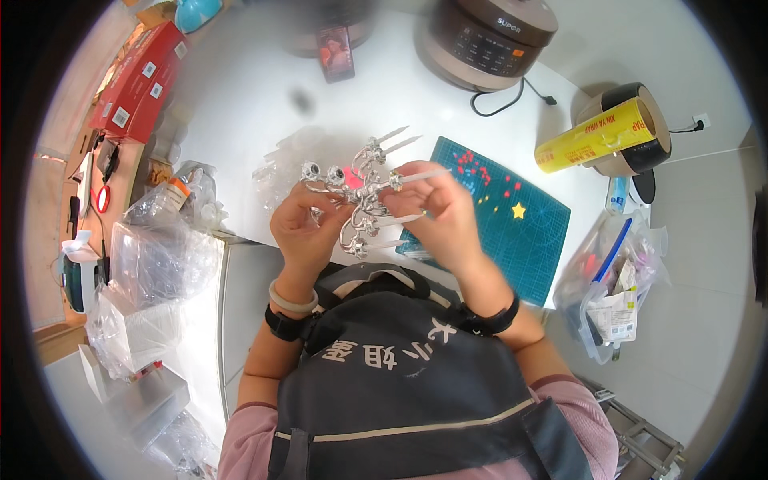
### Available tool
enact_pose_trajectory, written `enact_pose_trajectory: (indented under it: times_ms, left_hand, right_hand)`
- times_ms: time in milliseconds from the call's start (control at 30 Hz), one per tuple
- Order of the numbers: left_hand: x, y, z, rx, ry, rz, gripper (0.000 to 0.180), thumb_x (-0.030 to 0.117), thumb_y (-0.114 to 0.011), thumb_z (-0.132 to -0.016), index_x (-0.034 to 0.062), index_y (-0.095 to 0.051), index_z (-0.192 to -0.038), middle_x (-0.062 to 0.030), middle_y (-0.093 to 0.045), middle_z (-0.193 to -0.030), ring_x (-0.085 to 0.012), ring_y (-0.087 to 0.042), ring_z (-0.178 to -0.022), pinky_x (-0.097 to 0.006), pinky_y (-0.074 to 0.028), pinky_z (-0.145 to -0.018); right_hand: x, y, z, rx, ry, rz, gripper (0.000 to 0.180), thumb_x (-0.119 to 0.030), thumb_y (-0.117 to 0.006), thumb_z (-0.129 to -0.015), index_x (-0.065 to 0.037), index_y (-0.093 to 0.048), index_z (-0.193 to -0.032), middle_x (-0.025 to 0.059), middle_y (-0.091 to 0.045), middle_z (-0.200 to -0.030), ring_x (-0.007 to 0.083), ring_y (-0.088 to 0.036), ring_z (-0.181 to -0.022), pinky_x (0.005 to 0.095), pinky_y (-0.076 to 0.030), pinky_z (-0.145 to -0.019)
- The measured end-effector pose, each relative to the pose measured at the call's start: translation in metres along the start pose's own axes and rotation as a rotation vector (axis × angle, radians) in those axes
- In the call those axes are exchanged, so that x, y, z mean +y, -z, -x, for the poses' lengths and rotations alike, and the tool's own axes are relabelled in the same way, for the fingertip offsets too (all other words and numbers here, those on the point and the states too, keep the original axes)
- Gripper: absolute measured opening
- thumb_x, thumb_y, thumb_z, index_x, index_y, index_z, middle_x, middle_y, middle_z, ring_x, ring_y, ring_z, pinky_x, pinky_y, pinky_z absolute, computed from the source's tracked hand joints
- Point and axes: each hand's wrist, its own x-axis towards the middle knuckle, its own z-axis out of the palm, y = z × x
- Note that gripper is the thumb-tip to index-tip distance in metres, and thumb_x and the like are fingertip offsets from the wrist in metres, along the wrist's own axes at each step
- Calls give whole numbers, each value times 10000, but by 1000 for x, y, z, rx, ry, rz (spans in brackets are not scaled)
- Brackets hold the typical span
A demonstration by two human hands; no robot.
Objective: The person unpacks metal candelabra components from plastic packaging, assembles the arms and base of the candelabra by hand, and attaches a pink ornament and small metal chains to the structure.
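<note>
A dark grey apron (416, 384) is closest. Above it, the left hand (308, 228) and right hand (436, 212) both pinch a shiny silver plastic frame of spiky little parts (364, 192), held over the white table's near edge (240, 96). At the right edge, a clear plastic bag (612, 288) holds a blue pen and packets.
</note>
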Motion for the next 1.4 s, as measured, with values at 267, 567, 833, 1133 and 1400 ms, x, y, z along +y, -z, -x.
enact_pose_trajectory:
  times_ms: [267,567,833,1133,1400]
  left_hand:
    - [-12,11,5,-130,-262,-231,285,-145,-652,-722,48,-443,-727,-191,-623,-996,-183,-619,-888,-255,-513,-722]
    - [12,-5,-3,-113,71,295,311,-59,-719,-696,61,-436,-745,-82,-575,-900,-134,-558,-836,-264,-466,-760]
    - [17,8,-5,-312,9,68,182,-83,-671,-740,-14,-624,-902,-55,-612,-875,-106,-566,-792,-234,-452,-710]
    - [18,7,-5,-276,-41,31,233,-123,-661,-726,-21,-651,-934,-98,-635,-903,-144,-596,-795,-244,-478,-674]
    - [15,4,-8,-271,-181,-111,233,-87,-705,-700,-2,-667,-914,-101,-644,-869,-159,-602,-769,-249,-477,-647]
  right_hand:
    - [-4,-6,-2,6,223,246,158,-9,-697,-763,2,-657,-916,92,-663,-954,119,-630,-790,236,-500,-677]
    - [-6,-5,-7,-83,450,362,145,26,-670,-775,6,-668,-919,89,-670,-929,109,-631,-757,217,-494,-632]
    - [-12,-6,-5,-107,366,336,154,23,-664,-774,-7,-670,-925,91,-670,-931,119,-643,-765,232,-515,-630]
    - [-12,-5,-7,-102,332,379,138,-7,-686,-766,-19,-691,-903,94,-667,-974,157,-656,-782,238,-521,-652]
    - [-3,1,-5,-96,333,377,139,-3,-683,-771,-13,-694,-909,104,-666,-1017,170,-646,-898,248,-520,-720]
